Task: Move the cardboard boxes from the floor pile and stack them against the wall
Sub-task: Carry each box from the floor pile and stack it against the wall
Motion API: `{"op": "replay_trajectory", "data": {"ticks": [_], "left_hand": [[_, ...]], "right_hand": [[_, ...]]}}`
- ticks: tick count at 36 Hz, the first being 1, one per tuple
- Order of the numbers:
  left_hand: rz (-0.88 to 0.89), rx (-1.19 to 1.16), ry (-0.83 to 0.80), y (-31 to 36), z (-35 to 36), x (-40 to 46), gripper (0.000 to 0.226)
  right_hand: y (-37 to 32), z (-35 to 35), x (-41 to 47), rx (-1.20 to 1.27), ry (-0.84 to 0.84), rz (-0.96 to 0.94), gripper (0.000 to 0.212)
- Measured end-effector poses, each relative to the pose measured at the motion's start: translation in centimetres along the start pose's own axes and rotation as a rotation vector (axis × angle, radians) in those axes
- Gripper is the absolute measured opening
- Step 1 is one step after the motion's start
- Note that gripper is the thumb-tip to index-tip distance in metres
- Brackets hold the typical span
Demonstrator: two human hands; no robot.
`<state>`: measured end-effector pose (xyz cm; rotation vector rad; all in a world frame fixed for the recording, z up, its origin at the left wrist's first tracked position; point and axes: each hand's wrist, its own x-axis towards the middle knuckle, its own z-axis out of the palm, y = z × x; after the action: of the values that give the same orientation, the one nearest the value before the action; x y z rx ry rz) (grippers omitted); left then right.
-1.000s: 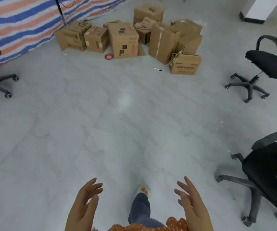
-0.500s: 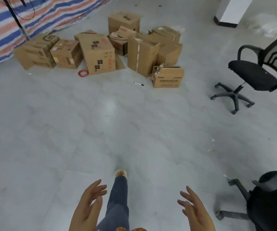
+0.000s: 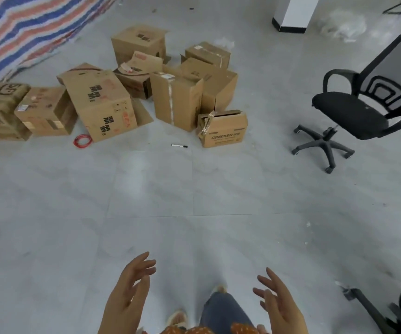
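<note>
A pile of several brown cardboard boxes lies on the grey floor ahead. Nearest me are a small printed box (image 3: pixel 223 130), a tall taped box (image 3: pixel 175 102) and a big tilted box with black lettering (image 3: pixel 100 103). More boxes (image 3: pixel 45 112) spread to the left, others (image 3: pixel 139 43) sit behind. My left hand (image 3: pixel 129 295) and my right hand (image 3: pixel 279 307) hang at the bottom of the view, fingers spread, holding nothing, far short of the pile.
A black office chair (image 3: pixel 358 109) stands right of the pile; part of another chair (image 3: pixel 392 309) is at the bottom right. A marker pen (image 3: pixel 179 146) and a red wire coil (image 3: pixel 82 141) lie before the boxes. A striped tarp (image 3: pixel 26 32) hangs at back left, a white pillar (image 3: pixel 293 15) at the back.
I have walked toward the pile; the boxes look larger and closer. Both hands stay open and empty in front of me.
</note>
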<state>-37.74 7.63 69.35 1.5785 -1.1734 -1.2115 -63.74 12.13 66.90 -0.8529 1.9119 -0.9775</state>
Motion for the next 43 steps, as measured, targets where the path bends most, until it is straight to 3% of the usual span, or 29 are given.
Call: {"op": "replay_trajectory", "data": {"ticks": [9,11,13,14,15,17,19,22,24,26,27,30,35,41,43], "left_hand": [[0.001,-0.009,0.088,2.0,4.7,12.7,0.039],[0.020,-0.027,0.095,2.7,6.7,16.1,0.036],[0.017,-0.041,0.116,3.3,8.7,19.6,0.045],[0.017,-0.040,0.120,3.8,9.6,21.4,0.050],[0.020,-0.031,0.115,4.5,10.6,23.2,0.056],[0.028,-0.012,0.092,5.9,12.8,26.5,0.069],[0.036,-0.005,0.069,7.2,14.9,29.0,0.073],[0.045,-0.008,0.056,9.0,17.4,32.3,0.057],[0.035,-0.008,0.058,10.2,18.6,34.8,0.043],[0.020,-0.003,0.044,10.8,19.6,37.4,0.044],[0.012,0.004,0.030,10.9,20.2,38.8,0.049],[-0.017,0.021,0.005,12.0,22.1,43.1,0.047],[-0.014,0.026,0.007,14.5,25.1,52.4,0.033],[0.049,0.026,-0.009,19.4,27.2,64.2,0.027],[0.072,0.037,-0.024,20.8,28.0,67.2,0.033]], "right_hand": [[-5.7,0.6,13.6,-0.049,-0.048,0.017,0.036],[-7.6,0.1,17.7,-0.018,-0.030,-0.003,0.025],[-9.4,-1.1,22.0,-0.008,0.006,-0.029,0.048],[-10.5,-1.4,23.9,0.006,0.011,-0.033,0.030],[-11.5,-1.9,25.9,0.007,0.014,-0.044,0.027],[-12.8,-3.0,29.9,-0.011,0.029,-0.075,0.057],[-13.6,-3.6,33.0,-0.015,0.007,-0.070,0.051],[-14.7,-3.9,36.6,-0.005,-0.013,-0.039,0.043],[-15.7,-3.9,38.5,0.023,0.005,-0.016,0.026],[-16.3,-4.0,40.7,0.016,0.015,0.023,0.036],[-16.4,-3.9,41.9,0.016,0.020,0.035,0.026],[-16.4,-3.8,46.7,-0.016,0.032,0.033,0.058],[-18.8,-2.5,56.0,0.004,0.064,0.020,0.047],[-23.6,-1.3,66.8,0.064,0.112,-0.008,0.049],[-25.7,-0.8,69.7,0.047,0.104,-0.017,0.049]]}}
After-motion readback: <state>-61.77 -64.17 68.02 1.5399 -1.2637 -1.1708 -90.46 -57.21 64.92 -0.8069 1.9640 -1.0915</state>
